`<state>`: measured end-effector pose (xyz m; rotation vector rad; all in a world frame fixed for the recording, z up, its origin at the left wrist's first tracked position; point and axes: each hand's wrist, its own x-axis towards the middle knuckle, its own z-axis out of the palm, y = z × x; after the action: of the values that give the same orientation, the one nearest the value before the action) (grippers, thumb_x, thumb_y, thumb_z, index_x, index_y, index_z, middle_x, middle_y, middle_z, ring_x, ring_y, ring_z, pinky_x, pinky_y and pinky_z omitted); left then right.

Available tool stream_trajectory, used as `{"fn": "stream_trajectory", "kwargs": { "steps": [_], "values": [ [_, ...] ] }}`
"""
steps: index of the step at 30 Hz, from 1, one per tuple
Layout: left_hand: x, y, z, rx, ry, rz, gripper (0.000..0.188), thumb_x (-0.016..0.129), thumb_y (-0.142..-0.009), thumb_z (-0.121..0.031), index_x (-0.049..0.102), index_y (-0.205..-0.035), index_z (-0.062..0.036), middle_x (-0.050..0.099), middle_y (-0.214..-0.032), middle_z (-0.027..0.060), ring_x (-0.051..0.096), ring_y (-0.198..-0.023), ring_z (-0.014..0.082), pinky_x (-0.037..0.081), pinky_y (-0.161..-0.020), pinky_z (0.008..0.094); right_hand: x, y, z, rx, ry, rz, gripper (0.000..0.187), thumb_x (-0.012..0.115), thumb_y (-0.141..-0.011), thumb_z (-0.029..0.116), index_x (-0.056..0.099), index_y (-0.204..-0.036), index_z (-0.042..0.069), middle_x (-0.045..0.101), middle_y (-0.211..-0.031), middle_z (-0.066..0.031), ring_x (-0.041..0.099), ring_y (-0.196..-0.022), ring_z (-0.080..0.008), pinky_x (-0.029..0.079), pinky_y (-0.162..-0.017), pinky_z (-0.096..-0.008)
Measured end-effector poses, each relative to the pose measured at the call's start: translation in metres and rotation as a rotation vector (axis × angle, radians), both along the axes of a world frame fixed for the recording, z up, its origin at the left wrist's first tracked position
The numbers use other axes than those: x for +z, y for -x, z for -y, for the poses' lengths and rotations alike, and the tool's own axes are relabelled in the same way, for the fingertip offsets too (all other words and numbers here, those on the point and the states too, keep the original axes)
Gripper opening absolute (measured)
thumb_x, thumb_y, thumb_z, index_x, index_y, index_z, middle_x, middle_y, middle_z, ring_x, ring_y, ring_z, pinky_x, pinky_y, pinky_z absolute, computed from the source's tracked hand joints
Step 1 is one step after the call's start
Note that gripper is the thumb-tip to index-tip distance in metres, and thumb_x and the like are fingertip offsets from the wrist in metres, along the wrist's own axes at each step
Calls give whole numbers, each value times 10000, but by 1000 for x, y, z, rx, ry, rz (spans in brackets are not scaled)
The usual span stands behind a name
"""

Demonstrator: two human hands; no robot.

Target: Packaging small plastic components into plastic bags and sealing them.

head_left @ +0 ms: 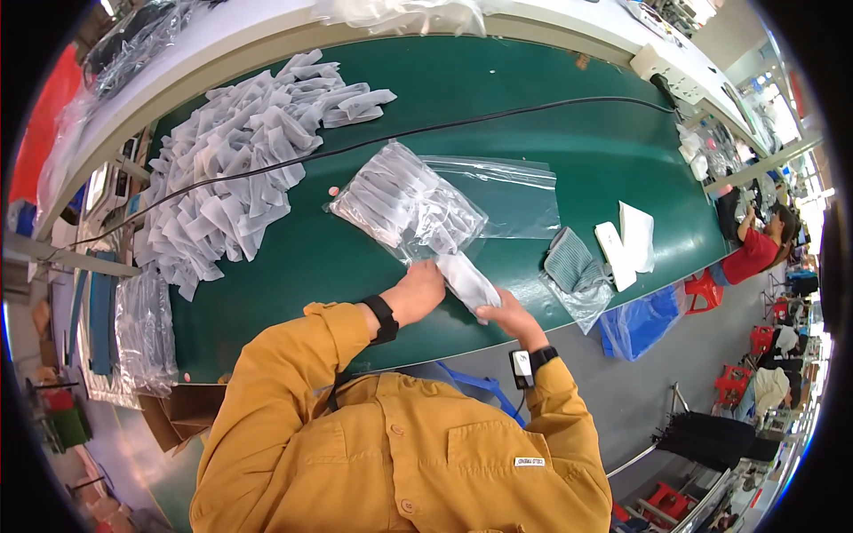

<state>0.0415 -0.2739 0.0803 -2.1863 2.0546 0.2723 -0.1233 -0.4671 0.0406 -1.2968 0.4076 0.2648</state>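
Note:
In front of me a clear plastic bag (355, 197) lies slanted, filled with rows of pale grey, translucent wrapped pieces. My left hand (419, 293) is closed at the bag's near edge, pinching the plastic. Beside it, my right hand (508, 316) grips the near end of a white wrapped packet (468, 282), thumb on top. The packet's far end meets the bag's near corner; whether it is inside cannot be made out. A flat clear bag (520, 197) lies just behind the filled one, partly under it.
A large heap of pale wrapped pieces (235, 169) covers the green table's left side. A black cable (498, 115) crosses the table. To the right lie a grey knitted item (576, 262) in plastic and white cards (635, 235). A power strip (666, 73) sits at back right.

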Motion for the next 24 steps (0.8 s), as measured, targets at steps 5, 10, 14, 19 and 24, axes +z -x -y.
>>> {"fn": "stream_trajectory", "kwargs": {
  "steps": [5, 10, 14, 19, 24],
  "values": [
    [10, 3, -18, 189, 264, 62, 171, 564, -747, -95, 681, -769, 29, 588, -910, 176, 574, -854, 304, 490, -705, 374, -4, -74, 3, 224, 69, -39, 697, 772, -772, 314, 514, -1315, -38, 622, -1081, -101, 590, -956, -169, 482, -794, -299],
    [25, 14, -13, 183, 277, -36, 163, 566, -740, -74, 671, -788, 42, 563, -888, 158, 566, -885, 315, 494, -712, 354, -50, -101, -22, 273, 1040, 47, 748, 740, -773, 366, 479, -1345, -38, 636, -1025, -212, 634, -915, -261, 518, -749, -368],
    [21, 22, -28, 125, 303, -94, 155, 559, -760, -69, 643, -809, 52, 545, -909, 162, 546, -913, 316, 500, -730, 367, -22, -124, -55, 402, 1090, 59, 807, 724, -766, 418, 453, -1363, -51, 598, -1024, -263, 609, -908, -347, 526, -761, -413],
    [-8, 26, -31, 145, 401, -253, 154, 549, -813, -88, 597, -840, 55, 531, -987, 168, 521, -938, 313, 499, -760, 375, -57, -132, -93, 181, 1540, 250, 886, 718, -753, 470, 408, -1389, -63, 549, -1050, -259, 563, -935, -379, 522, -769, -439],
    [3, 23, -35, 152, 457, -339, 139, 533, -793, -60, 607, -824, 53, 547, -982, 180, 524, -980, 336, 502, -797, 389, -38, -129, -94, 245, 1623, 254, 923, 636, -800, 535, 304, -1471, -5, 484, -1167, -278, 509, -1027, -403, 488, -799, -488]
  ]
}}
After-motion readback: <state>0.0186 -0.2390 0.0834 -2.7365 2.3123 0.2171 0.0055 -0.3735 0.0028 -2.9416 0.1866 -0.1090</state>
